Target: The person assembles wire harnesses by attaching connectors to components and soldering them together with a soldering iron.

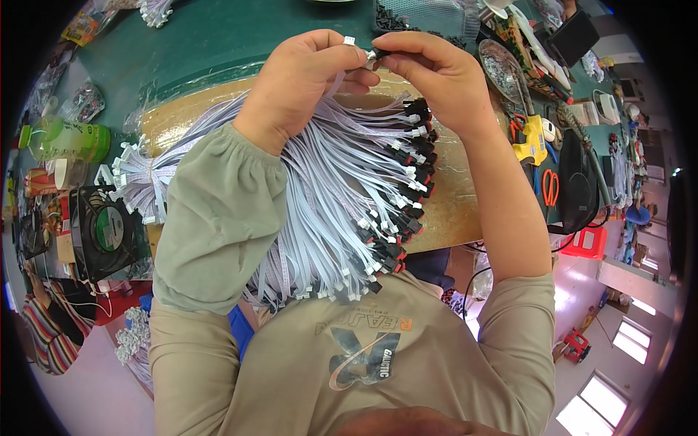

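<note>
Both my hands meet above the far edge of a brown board (454, 211). My left hand (309, 76) pinches a white flat cable (336, 86), whose small white connector (350, 41) sticks up past the thumb. In my right hand (436, 73), thumb and forefinger close on a small black connector (376, 54) at the cable's other end; its finer detail is too small to tell. Below the hands a large fanned bundle of white cables (327, 182) lies on the board. White plugs gather at its left, black and red connectors (392, 254) along its right side.
A clear bin of black parts (429, 22) stands at the far side. To the right lie a yellow glue gun (534, 138), orange-handled scissors (550, 187) and a round metal dish (502, 69). At left are a green bottle (69, 139) and a black fan (109, 229). Another person's striped sleeve (51, 330) shows lower left.
</note>
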